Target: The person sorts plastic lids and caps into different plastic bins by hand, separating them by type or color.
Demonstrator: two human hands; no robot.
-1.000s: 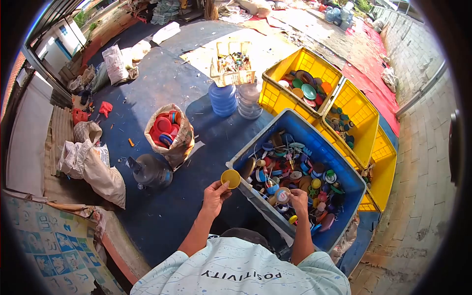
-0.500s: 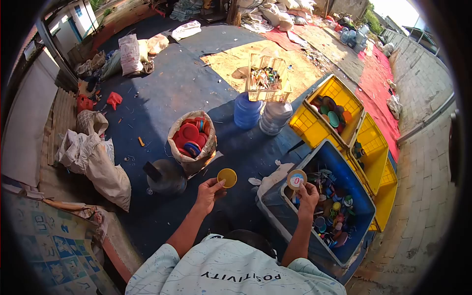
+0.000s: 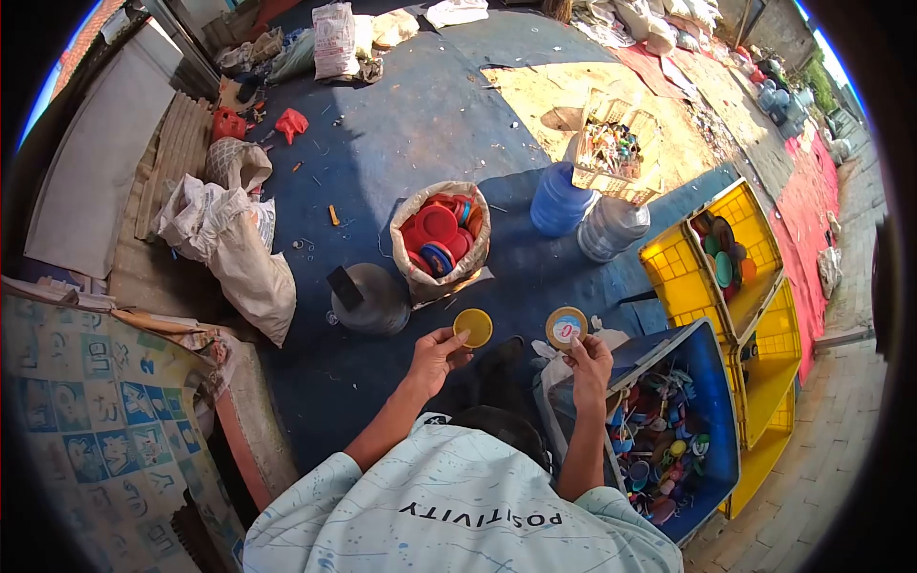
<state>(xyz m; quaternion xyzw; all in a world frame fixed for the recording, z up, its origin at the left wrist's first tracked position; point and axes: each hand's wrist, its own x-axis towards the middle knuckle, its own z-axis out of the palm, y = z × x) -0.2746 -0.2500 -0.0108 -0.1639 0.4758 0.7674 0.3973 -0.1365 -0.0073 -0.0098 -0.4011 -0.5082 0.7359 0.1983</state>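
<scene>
My left hand (image 3: 438,363) pinches a round yellow plastic lid (image 3: 475,328) at its edge. My right hand (image 3: 589,365) grips another round lid (image 3: 566,328), yellowish-brown with a white label bearing a red mark. The two lids are held apart, side by side, in front of my body. Below and right of my right hand, a blue bin (image 3: 726,420) holds many mixed small plastic caps and lids. Ahead of my left hand stands an open woven sack (image 3: 406,256) filled with mostly red lids, some of them blue.
A grey water jug (image 3: 374,304) is beside the sack. Blue (image 3: 562,202) and clear (image 3: 613,231) jugs stand under or near a cream crate (image 3: 611,181) of small items. Yellow crates (image 3: 673,272) line the right side. A white sack (image 3: 244,267) slumps at left.
The view has turned left, so the surroundings appear farther right. My hands have come closer together, with my right hand shifting from over the bin toward my left. Both still hold their lids.
</scene>
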